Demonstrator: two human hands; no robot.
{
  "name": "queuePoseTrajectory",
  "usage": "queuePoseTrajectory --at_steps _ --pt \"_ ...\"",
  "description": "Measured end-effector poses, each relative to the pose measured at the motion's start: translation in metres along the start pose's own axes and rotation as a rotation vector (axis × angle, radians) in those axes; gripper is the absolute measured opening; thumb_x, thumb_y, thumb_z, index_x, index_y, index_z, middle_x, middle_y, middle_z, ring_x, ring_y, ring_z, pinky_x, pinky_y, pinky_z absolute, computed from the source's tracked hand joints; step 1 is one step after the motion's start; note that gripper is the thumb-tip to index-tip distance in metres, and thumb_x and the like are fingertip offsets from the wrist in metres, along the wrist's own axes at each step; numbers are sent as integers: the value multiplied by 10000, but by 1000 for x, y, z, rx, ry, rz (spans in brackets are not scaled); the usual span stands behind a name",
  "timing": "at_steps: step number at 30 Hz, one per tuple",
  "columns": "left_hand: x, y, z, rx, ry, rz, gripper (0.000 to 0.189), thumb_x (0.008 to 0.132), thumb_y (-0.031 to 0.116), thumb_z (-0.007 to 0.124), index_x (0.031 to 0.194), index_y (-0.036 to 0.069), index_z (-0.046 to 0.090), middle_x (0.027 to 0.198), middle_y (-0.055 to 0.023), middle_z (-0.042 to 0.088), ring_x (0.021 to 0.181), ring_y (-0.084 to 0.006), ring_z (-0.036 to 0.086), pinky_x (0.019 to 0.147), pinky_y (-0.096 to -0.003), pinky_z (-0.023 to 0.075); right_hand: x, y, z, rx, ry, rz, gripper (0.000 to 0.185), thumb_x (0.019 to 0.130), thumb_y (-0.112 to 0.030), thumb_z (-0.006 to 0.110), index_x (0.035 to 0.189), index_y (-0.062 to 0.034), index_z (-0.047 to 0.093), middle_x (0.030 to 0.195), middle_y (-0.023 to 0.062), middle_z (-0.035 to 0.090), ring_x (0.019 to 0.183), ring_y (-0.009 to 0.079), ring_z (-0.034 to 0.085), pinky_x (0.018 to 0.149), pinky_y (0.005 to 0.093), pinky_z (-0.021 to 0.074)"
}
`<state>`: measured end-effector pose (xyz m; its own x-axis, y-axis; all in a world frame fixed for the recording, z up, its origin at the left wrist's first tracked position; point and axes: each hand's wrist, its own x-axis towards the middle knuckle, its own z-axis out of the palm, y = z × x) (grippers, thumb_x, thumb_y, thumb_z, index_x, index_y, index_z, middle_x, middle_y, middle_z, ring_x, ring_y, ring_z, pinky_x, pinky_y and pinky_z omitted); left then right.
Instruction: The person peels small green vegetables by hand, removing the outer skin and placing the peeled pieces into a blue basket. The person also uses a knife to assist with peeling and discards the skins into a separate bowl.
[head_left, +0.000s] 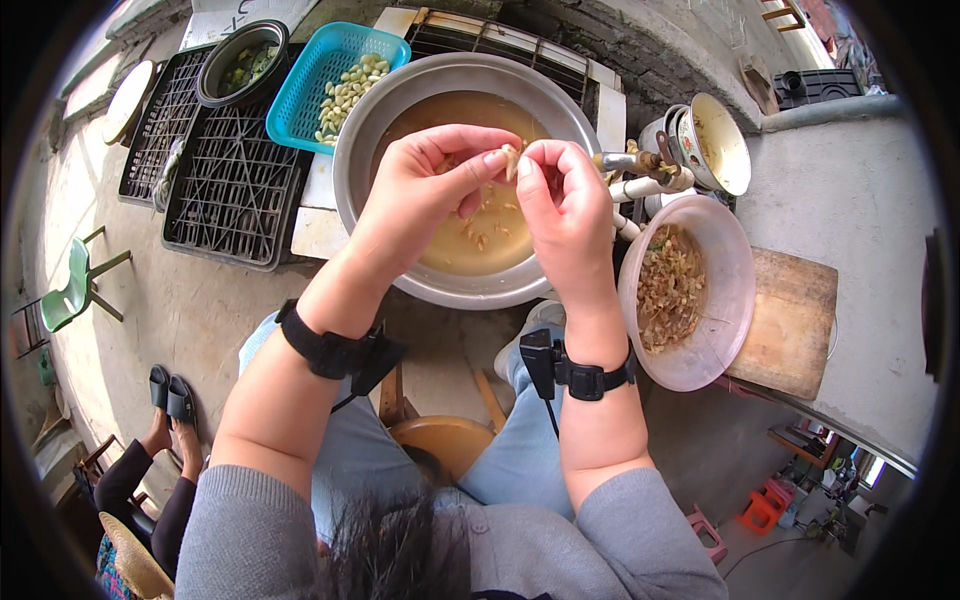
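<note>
Both my hands meet above a wide metal basin (480, 294) of cloudy brown water (457, 259) with bits of skin in it. My left hand (427, 176) pinches a small pale clove (511, 162), apparently garlic, between thumb and fingers. The thumb and curled fingers of my right hand (570, 206) pinch at the clove's right side. Beyond the basin's left rim, a teal plastic basket (289, 112) holds several peeled cloves (345, 94). To the right, a translucent pinkish tub (731, 300) contains a heap of brownish skins (667, 300).
A metal tap (626, 161) and white pipes (652, 186) stand right of the basin, near stacked enamel bowls (720, 142). A wooden board (787, 322) lies beside the tub. Black crates (232, 187) and a dark pot (244, 64) are left. Another person's slippered feet (171, 397) show lower left.
</note>
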<state>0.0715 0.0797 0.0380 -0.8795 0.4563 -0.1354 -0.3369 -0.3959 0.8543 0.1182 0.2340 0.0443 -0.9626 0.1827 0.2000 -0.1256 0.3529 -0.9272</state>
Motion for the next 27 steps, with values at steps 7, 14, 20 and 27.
queuePoseTrajectory --at_steps 7,14,20,27 --pt "0 3 0 45 -16 4 224 876 109 745 1071 6 706 814 12 653 642 -17 497 552 -173 387 0 -2 1 110 -41 48 129 935 -108 601 973 15 587 891 65 610 768 142 585 707 285 495" --pt "0 5 -2 7 -96 5 267 899 96 714 1141 0 655 852 22 640 654 -7 485 557 -167 376 -1 -5 -2 579 -137 337 212 991 -224 572 1078 -31 585 906 1 601 747 27 494 620 175 382" --pt "0 2 1 12 -77 41 275 924 92 679 1177 3 619 888 23 632 700 -8 495 606 -163 396 0 -4 -2 755 -128 396 232 993 -238 580 1094 -29 595 900 -16 596 746 21 483 617 179 383" --pt "-2 3 -5 -105 -76 -84 269 939 44 645 1205 29 610 1037 -7 645 940 -45 614 767 -146 490 -1 -4 2 488 -93 278 203 997 -231 570 1055 -36 584 892 -23 582 733 17 476 626 184 394"
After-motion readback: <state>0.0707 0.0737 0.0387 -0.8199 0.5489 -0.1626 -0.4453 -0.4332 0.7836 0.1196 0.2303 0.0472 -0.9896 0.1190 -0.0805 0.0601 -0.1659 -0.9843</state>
